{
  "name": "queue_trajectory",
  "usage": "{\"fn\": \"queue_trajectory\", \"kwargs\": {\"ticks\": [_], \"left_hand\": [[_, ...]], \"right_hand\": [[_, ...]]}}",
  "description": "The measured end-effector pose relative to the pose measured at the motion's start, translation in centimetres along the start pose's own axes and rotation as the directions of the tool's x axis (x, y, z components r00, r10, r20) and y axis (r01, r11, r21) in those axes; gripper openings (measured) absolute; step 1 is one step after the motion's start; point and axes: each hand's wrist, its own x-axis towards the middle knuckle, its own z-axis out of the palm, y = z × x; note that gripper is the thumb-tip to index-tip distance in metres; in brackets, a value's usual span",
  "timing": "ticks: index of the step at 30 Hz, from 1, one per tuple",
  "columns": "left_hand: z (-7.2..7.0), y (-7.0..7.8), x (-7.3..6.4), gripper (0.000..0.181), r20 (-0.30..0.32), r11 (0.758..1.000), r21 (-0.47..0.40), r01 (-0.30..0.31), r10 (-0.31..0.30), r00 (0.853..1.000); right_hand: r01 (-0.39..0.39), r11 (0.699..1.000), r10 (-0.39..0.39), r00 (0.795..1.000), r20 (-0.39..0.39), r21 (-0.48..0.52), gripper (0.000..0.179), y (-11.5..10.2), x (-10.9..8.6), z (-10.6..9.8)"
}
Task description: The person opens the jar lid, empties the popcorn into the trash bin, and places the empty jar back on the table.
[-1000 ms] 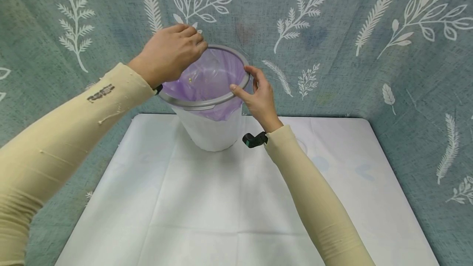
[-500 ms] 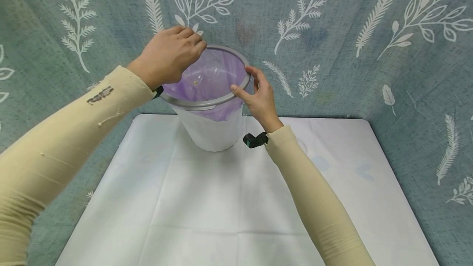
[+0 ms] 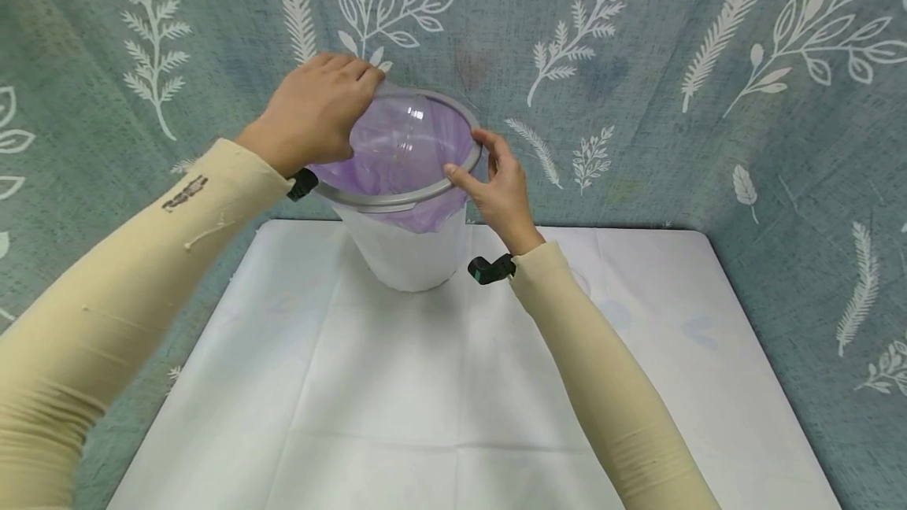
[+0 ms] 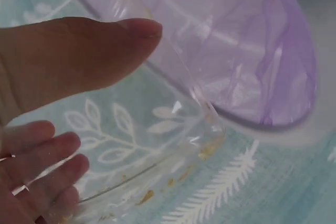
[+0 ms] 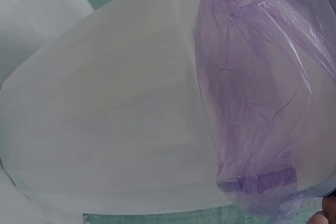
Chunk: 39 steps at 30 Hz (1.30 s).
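A white trash bin (image 3: pixel 397 246) with a grey rim ring (image 3: pixel 368 201) stands near the back of the table, lined with a purple trash bag (image 3: pixel 425 219). My left hand (image 3: pixel 319 112) is above the bin's left side. Between its thumb and fingers it holds a clear plastic container (image 4: pixel 173 182), which has yellowish bits on its wall in the left wrist view; its full shape is hard to make out. My right hand (image 3: pixel 499 187) grips the rim on the right, thumb inside the near edge. In the right wrist view the bag's purple edge (image 5: pixel 252 87) hangs over the bin's outside.
A white cloth covers the table (image 3: pixel 397 400). Behind it and at the sides hangs a green-blue curtain (image 3: pixel 482 22) with white leaf prints, close to the bin's back. A black wrist camera (image 3: pixel 489 268) sits on the right wrist.
The left hand has turned slightly and its thumb side shows more. The clear container has come further into sight over the bin. The right hand keeps its hold on the rim.
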Motion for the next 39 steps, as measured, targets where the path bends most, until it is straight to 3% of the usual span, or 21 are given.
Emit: {"fn": "queue_trajectory", "kwargs": {"ticks": [7,16,21,26,39], "left_hand": [[0.1,-0.2,-0.2,0.114,0.018,0.983,-0.138,0.122,-0.12,0.993],[0.6,-0.2,-1.2,0.118,0.001,0.92,-0.313,0.235,-0.247,0.969],[1.5,0.2,-1.6,0.118,-0.005,0.859,-0.444,0.256,-0.288,0.958],[2.3,0.8,-1.8,0.104,-0.036,0.782,-0.575,0.241,-0.318,0.947],[3.7,1.7,-1.9,0.104,0.009,0.644,-0.712,0.279,-0.389,0.921]], "right_hand": [[-0.001,1.0,0.001,1.0,-0.003,0.005,0.068,0.0,0.1,0.1],[0.003,1.0,-0.003,1.0,0.004,0.0,0.068,-0.1,0.0,0.1],[0.005,1.0,-0.005,1.0,0.004,0.001,0.068,-0.2,0.0,0.1],[0.018,1.0,-0.018,1.0,-0.002,0.012,0.068,-0.3,0.1,0.1],[0.008,1.0,-0.008,1.0,0.01,0.015,0.068,-0.1,0.2,0.1]]}}
